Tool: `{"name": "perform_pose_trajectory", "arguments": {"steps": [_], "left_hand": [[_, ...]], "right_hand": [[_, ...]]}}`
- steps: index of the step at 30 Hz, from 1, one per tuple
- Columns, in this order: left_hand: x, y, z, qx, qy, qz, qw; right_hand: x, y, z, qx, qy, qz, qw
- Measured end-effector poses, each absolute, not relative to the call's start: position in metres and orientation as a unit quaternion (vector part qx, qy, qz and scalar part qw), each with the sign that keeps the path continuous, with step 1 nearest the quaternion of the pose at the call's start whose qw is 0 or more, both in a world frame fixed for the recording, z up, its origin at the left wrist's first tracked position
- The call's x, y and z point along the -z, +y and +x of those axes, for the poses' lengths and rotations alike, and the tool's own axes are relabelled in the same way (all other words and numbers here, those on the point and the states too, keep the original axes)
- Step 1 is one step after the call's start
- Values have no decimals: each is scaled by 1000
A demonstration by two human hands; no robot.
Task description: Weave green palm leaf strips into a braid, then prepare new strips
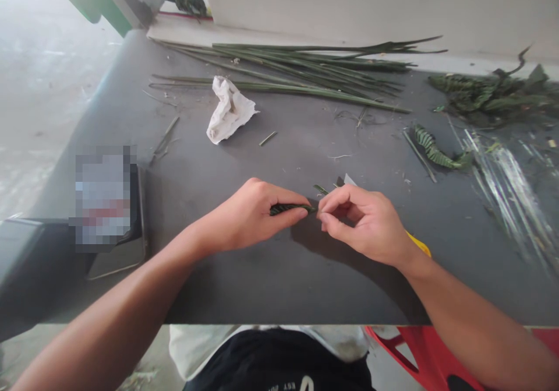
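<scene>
Above the middle of the grey table [244, 286], my left hand [257, 213] pinches a small dark green woven leaf piece [288, 208] between thumb and fingers. My right hand [364, 222] is at the right tip of that piece, with thumb and index finger pressed together. Whatever lies between those fingertips is too small to make out. Scissors with a yellow handle [419, 244] are partly hidden under my right hand. A short green strip [321, 189] shows just beyond its fingers.
Long green leaf strips [305, 70] lie along the back, near crumpled white tissue [229, 111]. A phone [126, 251] is at left. On the right are a curled woven leaf piece [434, 149], a dark leaf heap [493, 94] and clear thin strips [509, 187].
</scene>
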State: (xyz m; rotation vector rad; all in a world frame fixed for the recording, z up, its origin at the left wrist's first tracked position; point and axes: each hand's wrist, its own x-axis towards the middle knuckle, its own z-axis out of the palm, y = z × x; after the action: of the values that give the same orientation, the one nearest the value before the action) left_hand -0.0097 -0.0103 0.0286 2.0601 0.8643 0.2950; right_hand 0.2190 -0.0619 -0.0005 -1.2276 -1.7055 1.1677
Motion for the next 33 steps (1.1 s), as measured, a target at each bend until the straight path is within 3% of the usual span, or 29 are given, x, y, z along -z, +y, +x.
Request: {"name": "perform_pose_trajectory", "arguments": {"steps": [10,18,33], "left_hand": [[-23,-10,-9,-155,340,857,355],[-19,-11,-8,-165,335,862,343],[-18,-13,-6,-168,346,857,343]], "right_hand": [[4,-58,216,-404,-669,-510,359],[4,-61,214,-417,-652,-525,353],[3,-63,212,-318,-701,-528,358]]}}
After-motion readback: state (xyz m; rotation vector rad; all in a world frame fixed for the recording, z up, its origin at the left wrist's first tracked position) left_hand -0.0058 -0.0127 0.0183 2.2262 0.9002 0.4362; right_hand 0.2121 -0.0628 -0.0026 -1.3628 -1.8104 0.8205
